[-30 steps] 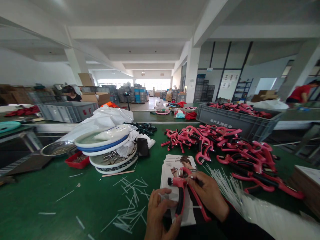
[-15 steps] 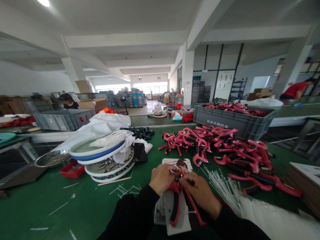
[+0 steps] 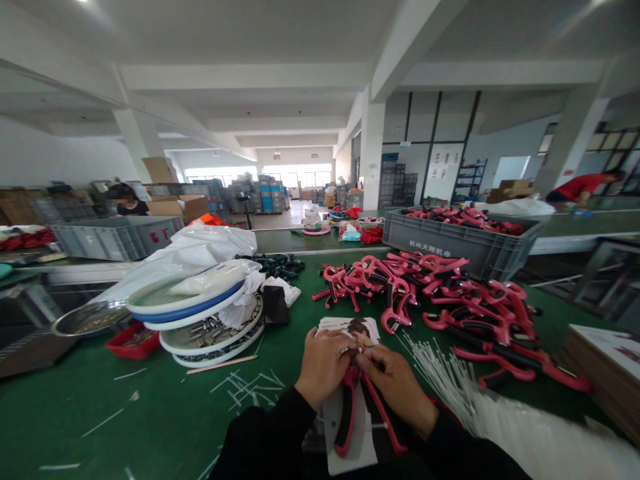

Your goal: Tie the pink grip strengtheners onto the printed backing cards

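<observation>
Since the earlier frame, the left hand [image 3: 324, 368] has risen from the handle to sit against the right hand [image 3: 397, 387]. Both now pinch the head of a red-and-black hand grip exerciser [image 3: 347, 415], whose handles hang down over a printed photo card [image 3: 341, 325] near the bottom of the view, on the green bench [image 3: 75, 400].

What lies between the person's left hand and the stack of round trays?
Head view: white plastic strips and a thin stick lie on the green mat between the left hand and the trays.
</observation>
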Tool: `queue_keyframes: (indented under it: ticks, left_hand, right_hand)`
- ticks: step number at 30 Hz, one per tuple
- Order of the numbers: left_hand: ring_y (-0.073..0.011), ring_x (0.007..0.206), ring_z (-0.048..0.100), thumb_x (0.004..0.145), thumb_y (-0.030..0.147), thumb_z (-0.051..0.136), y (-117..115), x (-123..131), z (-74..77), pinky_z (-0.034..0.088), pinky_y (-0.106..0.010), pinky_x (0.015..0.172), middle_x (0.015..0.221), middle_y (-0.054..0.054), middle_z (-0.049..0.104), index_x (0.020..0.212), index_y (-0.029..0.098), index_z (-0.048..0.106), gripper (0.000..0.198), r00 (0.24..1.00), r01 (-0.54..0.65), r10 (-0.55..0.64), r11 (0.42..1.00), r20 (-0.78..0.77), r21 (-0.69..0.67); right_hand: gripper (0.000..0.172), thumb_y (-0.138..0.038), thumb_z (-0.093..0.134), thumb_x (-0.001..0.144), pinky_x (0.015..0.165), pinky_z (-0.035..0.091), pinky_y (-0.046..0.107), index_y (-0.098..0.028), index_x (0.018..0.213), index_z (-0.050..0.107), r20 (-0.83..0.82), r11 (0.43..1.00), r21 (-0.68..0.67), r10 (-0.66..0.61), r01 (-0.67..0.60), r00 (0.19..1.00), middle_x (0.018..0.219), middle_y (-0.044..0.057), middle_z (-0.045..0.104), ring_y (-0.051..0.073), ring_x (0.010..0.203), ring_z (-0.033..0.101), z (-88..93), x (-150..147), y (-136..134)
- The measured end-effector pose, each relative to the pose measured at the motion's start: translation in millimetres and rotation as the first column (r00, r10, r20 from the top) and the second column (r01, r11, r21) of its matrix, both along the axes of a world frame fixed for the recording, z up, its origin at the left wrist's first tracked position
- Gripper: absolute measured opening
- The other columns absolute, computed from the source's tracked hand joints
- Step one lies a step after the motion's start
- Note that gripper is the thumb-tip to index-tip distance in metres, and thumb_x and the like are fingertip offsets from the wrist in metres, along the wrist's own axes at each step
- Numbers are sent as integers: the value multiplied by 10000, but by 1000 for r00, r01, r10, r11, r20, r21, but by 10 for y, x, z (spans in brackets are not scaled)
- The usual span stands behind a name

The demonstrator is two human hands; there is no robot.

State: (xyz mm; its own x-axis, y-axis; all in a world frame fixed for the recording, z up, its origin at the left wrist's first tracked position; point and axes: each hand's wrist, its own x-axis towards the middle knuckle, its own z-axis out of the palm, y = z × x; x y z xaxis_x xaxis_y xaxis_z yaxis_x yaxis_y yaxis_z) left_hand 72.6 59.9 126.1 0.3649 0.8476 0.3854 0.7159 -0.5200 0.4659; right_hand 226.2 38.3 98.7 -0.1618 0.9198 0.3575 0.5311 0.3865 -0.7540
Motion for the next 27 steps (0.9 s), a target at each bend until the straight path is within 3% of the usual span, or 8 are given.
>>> queue_keyframes:
  ticks: [7,12,17,22,27]
  left_hand:
    - [-196,923,592,774,122,513,-5,-26,-15,280,-444,940,911,21,713,823,303,696,263,999,18,-18,1000,29,14]
    - [-204,934,590,753,103,513,31,-17,-47,278,-456,958,907,11,711,818,298,706,282,995,39,-38,999,92,-11]
    - [-181,894,617,735,89,508,97,-37,-90,403,-361,892,876,5,718,804,269,714,282,981,92,-81,994,176,-58]
    - [-160,862,646,744,106,489,103,-90,-90,482,-287,814,888,-3,728,863,235,709,282,958,179,-147,977,248,-112]
    - [-146,918,641,761,119,492,29,-153,6,484,-258,835,991,-14,711,998,197,666,303,906,319,-258,937,335,-144]
  right_hand:
    - [375,-435,437,850,674,414,277,-194,570,498,-9,999,6,32,-32,999,608,-9,516,156,649,509,15,-13,11]
    - [384,-441,477,819,594,391,264,-196,522,473,-41,999,-32,35,-36,999,553,-17,487,149,590,472,41,-16,11]
    - [386,-465,528,775,584,414,271,-198,497,535,-98,991,-102,83,-93,992,486,-20,511,160,560,513,60,-5,101]
    - [382,-480,582,726,581,425,267,-167,506,590,-136,979,-153,117,-137,984,478,-21,536,153,548,536,94,-7,174]
    - [390,-490,551,743,557,411,262,-162,541,608,-150,974,-171,125,-150,981,501,-13,554,150,537,524,102,-2,156]
